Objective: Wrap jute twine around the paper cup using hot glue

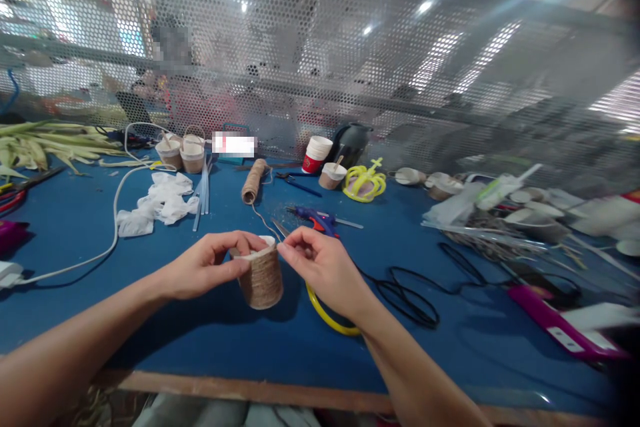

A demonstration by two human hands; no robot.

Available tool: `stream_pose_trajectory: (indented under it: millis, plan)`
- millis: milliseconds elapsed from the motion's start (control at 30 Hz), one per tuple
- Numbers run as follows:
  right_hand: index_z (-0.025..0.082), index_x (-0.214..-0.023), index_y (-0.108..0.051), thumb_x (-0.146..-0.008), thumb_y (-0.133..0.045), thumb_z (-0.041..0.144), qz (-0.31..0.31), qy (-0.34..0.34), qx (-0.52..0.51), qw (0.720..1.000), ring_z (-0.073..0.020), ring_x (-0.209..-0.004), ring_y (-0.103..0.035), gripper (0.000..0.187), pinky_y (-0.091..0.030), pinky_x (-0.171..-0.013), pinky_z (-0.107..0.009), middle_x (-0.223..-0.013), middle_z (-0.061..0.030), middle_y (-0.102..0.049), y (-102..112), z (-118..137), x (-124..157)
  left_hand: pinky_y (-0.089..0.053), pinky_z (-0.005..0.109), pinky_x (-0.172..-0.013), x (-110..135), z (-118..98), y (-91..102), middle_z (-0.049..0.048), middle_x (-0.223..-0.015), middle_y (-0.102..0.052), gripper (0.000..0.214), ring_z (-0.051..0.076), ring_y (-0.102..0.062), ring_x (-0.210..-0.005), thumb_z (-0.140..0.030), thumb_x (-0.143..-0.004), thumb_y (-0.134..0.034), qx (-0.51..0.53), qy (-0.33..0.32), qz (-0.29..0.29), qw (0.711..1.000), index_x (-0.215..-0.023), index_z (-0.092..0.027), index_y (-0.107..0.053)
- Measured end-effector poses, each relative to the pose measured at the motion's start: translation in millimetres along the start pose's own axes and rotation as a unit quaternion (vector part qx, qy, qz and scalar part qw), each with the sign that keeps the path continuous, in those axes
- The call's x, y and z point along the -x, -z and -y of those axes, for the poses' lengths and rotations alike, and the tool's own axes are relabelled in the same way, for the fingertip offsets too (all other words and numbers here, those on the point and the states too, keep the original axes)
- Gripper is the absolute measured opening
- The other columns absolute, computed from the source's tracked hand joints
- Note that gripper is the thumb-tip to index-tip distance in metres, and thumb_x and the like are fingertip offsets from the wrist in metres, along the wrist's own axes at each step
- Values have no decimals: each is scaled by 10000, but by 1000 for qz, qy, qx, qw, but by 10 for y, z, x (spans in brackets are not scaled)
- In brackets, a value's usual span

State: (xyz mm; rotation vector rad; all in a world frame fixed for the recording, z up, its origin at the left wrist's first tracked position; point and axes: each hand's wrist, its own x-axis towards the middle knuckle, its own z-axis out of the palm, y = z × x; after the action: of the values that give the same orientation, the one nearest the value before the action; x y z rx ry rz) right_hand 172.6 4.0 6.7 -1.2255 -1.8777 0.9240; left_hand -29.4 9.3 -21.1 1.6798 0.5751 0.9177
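A paper cup (pixel 261 283) wrapped in brown twine is tilted above the table. My left hand (pixel 213 263) grips it at the rim, thumb outside and fingers over the white inner edge. At the cup's right rim, my right hand (pixel 320 267) is closed in a pinch on the twine (pixel 263 219), which runs back to a twine spool (pixel 254 181) lying on its side. A pointed metal tip (pixel 281 228) shows beyond the right fingers, and a yellow loop handle (pixel 333 325) shows below that hand; how they join is hidden.
Behind the right hand lies a blue glue gun (pixel 317 217). Black cable (pixel 407 300) curls to its right, near a purple power strip (pixel 565 327). White crumpled tissue (pixel 160 203) and clear glue sticks (pixel 203 193) lie left. Wrapped cups (pixel 193 155) and a yellow crown-shaped piece (pixel 365 183) stand behind.
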Motion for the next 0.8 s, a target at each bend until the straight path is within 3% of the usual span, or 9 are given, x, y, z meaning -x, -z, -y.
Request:
stream_pose_trajectory:
  millis: [167, 267, 367, 533, 800]
  plan:
    - [169, -682, -514, -776, -535, 298, -3, -5, -9, 1000, -85, -525, -386, 161, -338, -480, -209, -576, 43, -437, 1, 8, 7, -378, 378, -939, 1, -17, -13, 114, -1004, -623, 197, 236, -507, -1107, -286, -829, -539, 35, -2, 11, 999, -697, -140, -522]
    - [171, -823, -535, -777, -543, 300, 3, -3, -34, 999, -83, -522, -380, 137, -341, -480, -208, -589, 57, -412, 12, -15, 5, -387, 381, -922, 4, -36, -9, 117, -1004, -630, 210, 246, -513, -1099, -299, -817, -555, 57, 10, 14, 998, -684, -138, -525]
    - [171, -941, -567, -793, -533, 306, 57, -2, -60, 997, -94, -569, -438, 203, -378, -534, -222, -633, 41, -467, 45, -25, 2, -401, 379, -895, 12, -52, 7, 119, -1021, -631, 204, 254, -517, -1089, -298, -796, -582, 95, 31, 24, 995, -682, -138, -526]
    - [171, -794, -578, -793, -552, 305, 145, -24, -108, 983, -94, -646, -487, 137, -402, -604, -214, -730, 15, -555, 109, 15, 5, -401, 375, -897, 30, -39, 46, 109, -1029, -613, 176, 245, -517, -1065, -292, -765, -616, 145, 53, 52, 987, -699, -141, -554]
    - [178, -755, -543, -788, -562, 359, 159, -20, -108, 981, -80, -578, -415, 185, -365, -551, -203, -665, 40, -477, 122, 6, -4, -386, 404, -927, 1, -46, 90, 96, -973, -612, 190, 254, -510, -1059, -328, -763, -611, 90, 46, 69, 992, -731, -150, -553]
